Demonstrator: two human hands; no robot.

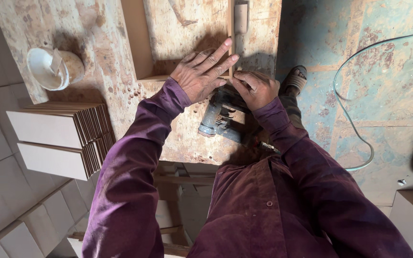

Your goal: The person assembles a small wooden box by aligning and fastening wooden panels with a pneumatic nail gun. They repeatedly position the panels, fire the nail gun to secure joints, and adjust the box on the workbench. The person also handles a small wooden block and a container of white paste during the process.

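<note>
Nearest to my view I note the purple sleeves and shirt front, and below the counter edge a pale tiled floor with timber offcuts. The counter [96, 43] is a worn, stained board, pitted and dusty. To the right the floor is patchy blue-green concrete, with a thin hose [347, 119] looping across it and a sandalled foot [295, 79] beside the counter edge.

On the counter's near left stand two stacks of thin wooden panels [60, 138], their edges facing right. Beyond them lies a white cup [53, 69] tipped on its side.

The right hand [256, 88] is closed over the top of a grey nail gun [221, 117]; I judge it to be gripping the tool, though the fingers hide the contact. The gun lies near the counter's front edge, its long axis running from lower left up toward the right, its head under the hand at the frame's corner.

The left hand [201, 71] lies flat with fingers spread wide, pressing on the near right corner of an open wooden frame [142, 48]. The frame's long sides run away from me, up the counter.
</note>
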